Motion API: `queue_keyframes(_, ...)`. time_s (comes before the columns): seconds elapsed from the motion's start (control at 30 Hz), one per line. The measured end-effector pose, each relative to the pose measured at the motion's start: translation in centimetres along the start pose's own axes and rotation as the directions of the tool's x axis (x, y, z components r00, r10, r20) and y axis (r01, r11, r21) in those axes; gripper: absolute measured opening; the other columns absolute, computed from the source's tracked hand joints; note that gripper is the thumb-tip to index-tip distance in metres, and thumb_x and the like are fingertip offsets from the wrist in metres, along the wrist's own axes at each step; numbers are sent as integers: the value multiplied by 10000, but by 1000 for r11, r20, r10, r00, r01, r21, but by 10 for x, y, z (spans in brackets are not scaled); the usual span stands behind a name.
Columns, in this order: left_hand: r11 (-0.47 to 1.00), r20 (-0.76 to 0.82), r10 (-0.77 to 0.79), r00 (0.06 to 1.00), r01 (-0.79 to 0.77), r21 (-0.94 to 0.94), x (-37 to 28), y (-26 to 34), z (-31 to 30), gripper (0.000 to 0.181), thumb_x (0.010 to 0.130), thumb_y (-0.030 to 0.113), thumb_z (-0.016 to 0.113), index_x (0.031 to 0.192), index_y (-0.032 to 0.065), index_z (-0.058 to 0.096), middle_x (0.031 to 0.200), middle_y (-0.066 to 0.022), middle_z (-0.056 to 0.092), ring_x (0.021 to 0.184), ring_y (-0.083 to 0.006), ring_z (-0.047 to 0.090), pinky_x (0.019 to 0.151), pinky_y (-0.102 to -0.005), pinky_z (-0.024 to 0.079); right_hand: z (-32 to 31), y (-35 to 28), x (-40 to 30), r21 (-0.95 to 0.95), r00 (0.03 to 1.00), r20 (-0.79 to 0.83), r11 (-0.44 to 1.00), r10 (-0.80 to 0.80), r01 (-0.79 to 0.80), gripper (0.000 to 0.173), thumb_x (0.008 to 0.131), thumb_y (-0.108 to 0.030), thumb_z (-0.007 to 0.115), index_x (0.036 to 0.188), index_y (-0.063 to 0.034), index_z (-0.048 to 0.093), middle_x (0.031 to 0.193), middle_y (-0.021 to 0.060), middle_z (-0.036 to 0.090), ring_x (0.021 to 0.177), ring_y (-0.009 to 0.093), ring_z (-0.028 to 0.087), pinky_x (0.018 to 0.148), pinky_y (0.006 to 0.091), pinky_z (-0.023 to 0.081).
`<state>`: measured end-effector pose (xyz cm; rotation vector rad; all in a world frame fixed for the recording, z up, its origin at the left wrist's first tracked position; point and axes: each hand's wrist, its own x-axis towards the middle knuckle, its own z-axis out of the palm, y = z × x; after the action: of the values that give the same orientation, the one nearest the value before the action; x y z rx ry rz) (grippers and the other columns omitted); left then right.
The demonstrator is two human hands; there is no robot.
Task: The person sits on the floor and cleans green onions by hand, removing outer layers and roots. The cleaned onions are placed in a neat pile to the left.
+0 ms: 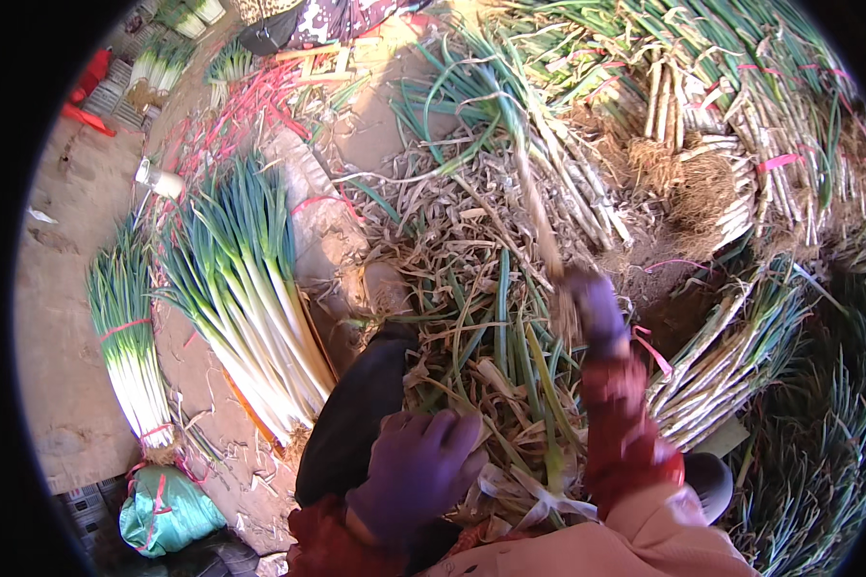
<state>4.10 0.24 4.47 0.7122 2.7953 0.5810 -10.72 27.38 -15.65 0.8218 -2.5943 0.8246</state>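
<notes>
My right hand (pixel 597 310), in a purple glove, is closed round the root end of an unpeeled green onion (pixel 530 180), whose leaves point away from me. My left hand (pixel 422 469), also gloved in purple, is blurred above my dark-trousered leg; its fingers are bent, and whether it holds anything cannot be told. Peeled green onions (pixel 252 288) with white stems lie side by side to the left of my leg. Loose leaves and dry husks (pixel 462 209) are heaped between my feet and beyond them. More unpeeled onions (pixel 722 360) lie right of my right forearm.
A tied onion bundle (pixel 126 346) lies at the left, above a green plastic sack (pixel 166 508). A white cup-like container (pixel 160 180) lies near pink ties (pixel 238 108). Large tied piles of onions (pixel 772 122) fill the upper right. Part of another person (pixel 339 21) shows at the top.
</notes>
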Motion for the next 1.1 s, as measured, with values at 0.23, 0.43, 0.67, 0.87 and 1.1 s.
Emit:
queue_keyframes(0.23, 975, -100, 61, 993, -81, -206, 11, 23, 29, 289, 782, 220, 700, 1010, 52, 645, 792, -102, 644, 677, -271, 633, 608, -349, 493, -10, -101, -55, 753, 460, 560, -191, 688, -630, 305, 945, -223, 490, 1101, 0, 629, 734, 29, 615, 573, 91, 554, 496, 222, 441)
queue_keyframes(0.43, 243, 55, -189, 980, 101, -965, 34, 11, 44, 342, 850, 293, 694, 1044, 17, 638, 812, -40, 614, 559, -96, 574, 468, -241, 437, -166, -197, -90, 503, 943, 97, 802, 319, -323, 162, 776, -106, 681, 862, 29, 657, 785, 41, 645, 569, 123, 587, 467, 253, 430)
queue_keyframes(0.67, -287, 302, -274, 913, 223, -932, 82, -8, 68, 290, 876, 380, 637, 1035, 141, 594, 803, -35, 609, 513, -151, 524, 482, -351, 465, -215, -304, -172, 646, 546, 641, 5, 540, -763, 266, 765, -27, 723, 1003, 56, 637, 807, 79, 678, 658, 99, 600, 564, 225, 453)
queue_keyframes(0.87, -275, 217, -319, 923, 129, -953, 62, 21, 41, 189, 866, 284, 650, 945, 113, 635, 730, -6, 625, 499, -146, 552, 418, -284, 410, -138, -224, -132, -127, 999, 31, 991, 37, -33, 380, 895, -62, 562, 1275, -60, 559, 1095, 114, 656, 825, 222, 625, 712, 285, 484)
queue_keyframes(1.1, -316, 134, -401, 906, 1, -949, 69, 9, 43, 210, 895, 260, 603, 999, 79, 625, 837, -58, 640, 672, -173, 616, 546, -298, 488, -106, -198, 15, 636, 815, 21, 621, 580, -458, 302, 832, -108, 664, 577, -14, 532, 532, -57, 432, 494, 62, 352, 454, 268, 295)
